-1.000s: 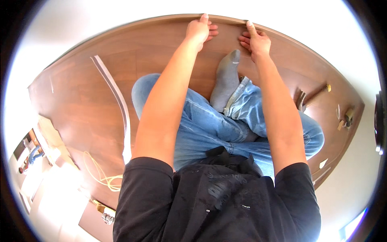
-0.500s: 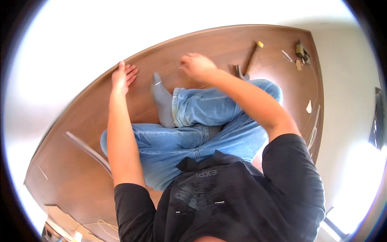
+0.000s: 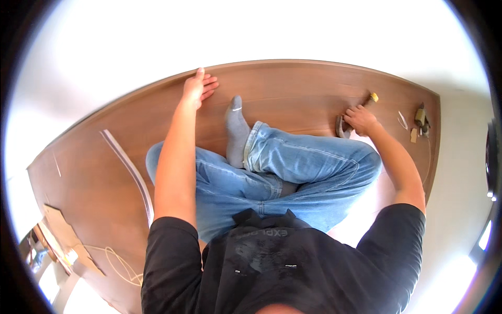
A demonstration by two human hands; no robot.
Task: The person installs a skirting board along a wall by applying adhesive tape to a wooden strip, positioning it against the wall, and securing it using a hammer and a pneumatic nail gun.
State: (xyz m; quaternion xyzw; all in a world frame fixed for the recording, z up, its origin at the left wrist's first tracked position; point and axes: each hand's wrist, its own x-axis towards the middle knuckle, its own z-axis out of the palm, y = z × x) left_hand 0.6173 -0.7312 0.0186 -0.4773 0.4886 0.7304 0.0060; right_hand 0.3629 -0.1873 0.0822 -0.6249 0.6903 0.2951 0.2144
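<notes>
My left hand [image 3: 199,89] is open at the foot of the white wall. Its thumb rests against the thin brown skirting strip [image 3: 282,61] and its fingers spread over the wooden floor. On the right, beyond my bent knee, my right hand [image 3: 361,119] has its fingers closed round the handle of a claw hammer [image 3: 340,127] lying on the floor. The curved metal head shows left of the fingers. The yellow handle end sticks out past the hand, while the middle of the handle is hidden under it.
My crossed legs in jeans [image 3: 308,152] and a grey-socked foot [image 3: 238,133] lie between my hands. A long pale strip [image 3: 130,170] is on the floor at left. Cardboard [image 3: 68,233] and a thin cable [image 3: 123,264] lie lower left. A power tool [image 3: 421,119] stands by the right wall.
My right hand has moved right from in front of my foot and taken hold of the hammer. My left hand stays open by the skirting. The whole view has shifted.
</notes>
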